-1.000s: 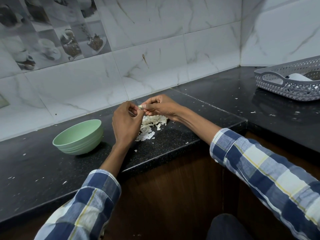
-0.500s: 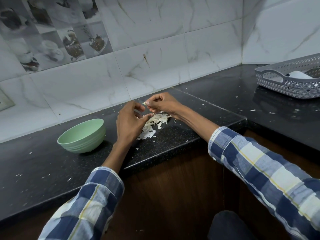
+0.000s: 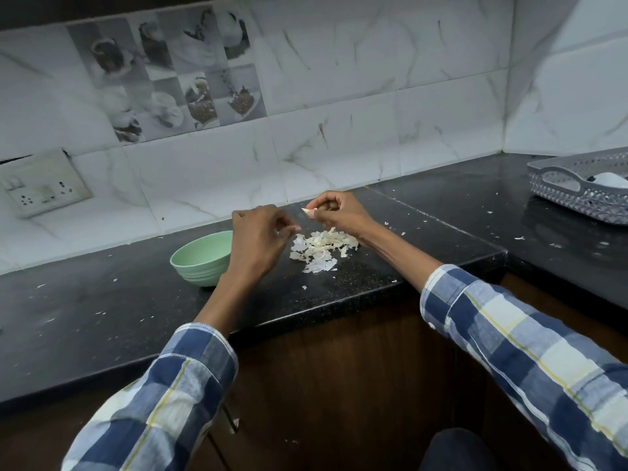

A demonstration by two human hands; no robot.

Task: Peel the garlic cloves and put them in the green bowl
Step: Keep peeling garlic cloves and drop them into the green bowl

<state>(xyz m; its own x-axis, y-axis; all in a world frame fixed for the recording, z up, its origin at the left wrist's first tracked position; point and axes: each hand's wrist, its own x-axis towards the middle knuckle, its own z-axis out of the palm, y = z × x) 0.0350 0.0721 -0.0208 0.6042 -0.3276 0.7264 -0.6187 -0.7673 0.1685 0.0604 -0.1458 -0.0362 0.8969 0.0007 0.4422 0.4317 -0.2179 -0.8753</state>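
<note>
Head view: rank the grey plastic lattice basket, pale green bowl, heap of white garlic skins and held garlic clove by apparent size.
1. Grey plastic lattice basket, though cut off by the frame edge.
2. Pale green bowl and heap of white garlic skins: too alike to rank.
3. Garlic clove, pinched by the right hand.

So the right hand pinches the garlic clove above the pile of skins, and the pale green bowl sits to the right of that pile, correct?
Not quite. The head view shows the pale green round bowl to the left of the pile of white papery garlic skins, beside the left hand. The rest holds: the right hand pinches the small whitish garlic clove above the pile.
</note>
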